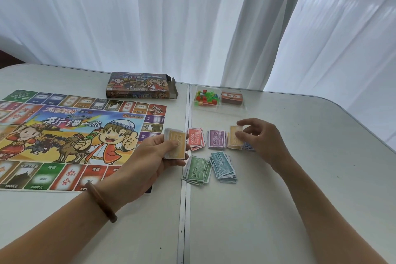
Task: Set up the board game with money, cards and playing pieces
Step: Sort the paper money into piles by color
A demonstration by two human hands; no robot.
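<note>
**Play money being sorted beside the board**

The L hand [154,156] grips a stack of notes [174,146], an orange one on top and the thumb laid across it, at the right edge of the game board [70,139]. The R hand [259,137] pinches one orange note [236,132] btw thumb and fingers, over the orange pile [233,145]; if it touches the pile, I cannot tell.

The other piles lie on the table [300,178], near each other but apart:
- Far row: red pile [196,139], purple pile [216,139], then the orange pile, w/ some blue notes [248,147] partly hidden under the R hand.
- Near row: green pile [196,170] and teal pile [222,167].

Further back a clear tray [218,111] holds coloured playing pieces [205,97] in its left compartment and a card deck [232,97] in the right one. The game box [139,84] lies behind the board, its end flap open.

There is a brown bracelet [101,202] on the L wrist and a white curtain [171,17] at the back.
</note>
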